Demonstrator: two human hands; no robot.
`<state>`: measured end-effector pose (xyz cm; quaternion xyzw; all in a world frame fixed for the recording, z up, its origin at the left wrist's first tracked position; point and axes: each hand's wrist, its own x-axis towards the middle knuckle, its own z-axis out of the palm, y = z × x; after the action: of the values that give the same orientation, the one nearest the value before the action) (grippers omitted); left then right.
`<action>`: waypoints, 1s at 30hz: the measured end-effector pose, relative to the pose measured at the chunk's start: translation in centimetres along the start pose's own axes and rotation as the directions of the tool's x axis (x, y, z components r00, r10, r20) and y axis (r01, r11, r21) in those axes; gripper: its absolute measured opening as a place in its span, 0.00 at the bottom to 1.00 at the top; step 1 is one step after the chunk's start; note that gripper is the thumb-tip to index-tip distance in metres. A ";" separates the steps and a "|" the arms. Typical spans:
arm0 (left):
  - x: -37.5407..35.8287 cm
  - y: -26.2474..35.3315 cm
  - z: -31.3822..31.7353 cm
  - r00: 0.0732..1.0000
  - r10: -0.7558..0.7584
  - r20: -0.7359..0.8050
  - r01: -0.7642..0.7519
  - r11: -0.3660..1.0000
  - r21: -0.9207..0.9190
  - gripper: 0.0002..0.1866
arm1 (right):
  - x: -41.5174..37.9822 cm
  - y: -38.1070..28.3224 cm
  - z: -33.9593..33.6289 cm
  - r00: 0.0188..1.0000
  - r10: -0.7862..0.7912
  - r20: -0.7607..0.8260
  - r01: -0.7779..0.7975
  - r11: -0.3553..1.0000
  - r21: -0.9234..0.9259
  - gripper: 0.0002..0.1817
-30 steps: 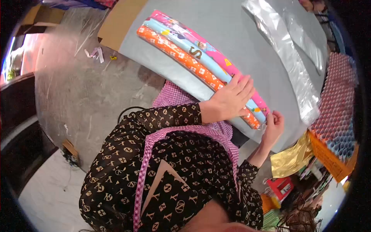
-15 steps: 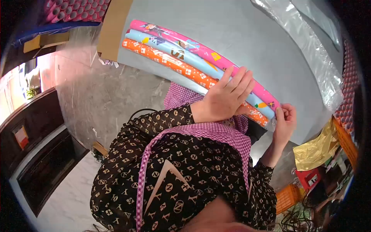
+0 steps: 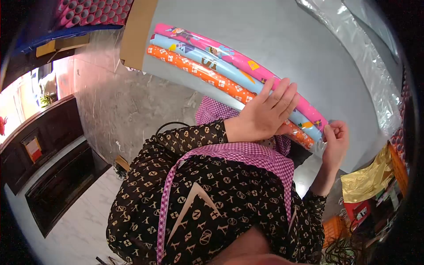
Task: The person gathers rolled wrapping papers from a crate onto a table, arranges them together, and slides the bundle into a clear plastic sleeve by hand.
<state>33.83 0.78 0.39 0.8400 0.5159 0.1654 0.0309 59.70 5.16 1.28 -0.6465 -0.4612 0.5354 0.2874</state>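
Observation:
Three wrapped paper rolls lie side by side on a grey table: a pink roll (image 3: 247, 64), a light blue roll (image 3: 229, 74) and an orange roll with white prints (image 3: 194, 67). Flat across their right part rests my left hand (image 3: 268, 108), fingers stretched out, its thumb near the orange roll. At the right end of the rolls, my right hand (image 3: 335, 139) is closed in a pinch on clear plastic film (image 3: 319, 145) beside the pink roll's end. Fingertips partly hide the pinched film.
Clear plastic sheeting (image 3: 364, 57) runs along the right side of the grey table (image 3: 309, 39). Brown cardboard (image 3: 138, 33) lies at its left edge. Pink tubes (image 3: 95, 12) are stacked at upper left. Gold foil (image 3: 366, 180) and an orange crate (image 3: 332, 230) are at lower right.
The whole view has shifted, so rolls, table and hands appear slightly further right. Both hands keep about the same places on the rolls.

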 end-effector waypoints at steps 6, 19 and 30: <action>0.0 0.1 0.6 0.999 -0.018 -0.029 0.018 1.000 0.000 0.42 | 0.7 -0.2 -0.2 1.000 -0.006 0.004 0.007 0.994 -0.110 0.05; -0.1 -0.3 1.2 0.996 -0.036 -0.076 0.034 0.999 -0.026 0.42 | -2.8 -1.4 1.1 0.958 -0.237 -0.163 0.149 0.893 -0.426 0.09; 0.0 -0.1 0.9 0.997 -0.016 -0.079 0.021 0.997 0.068 0.41 | -4.2 0.4 2.3 0.966 -0.217 -0.137 0.177 0.950 -0.258 0.11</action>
<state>33.99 0.96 -0.46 0.8285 0.5299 0.1801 -0.0166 57.60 0.96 2.13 -0.6692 -0.5606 0.3883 0.2951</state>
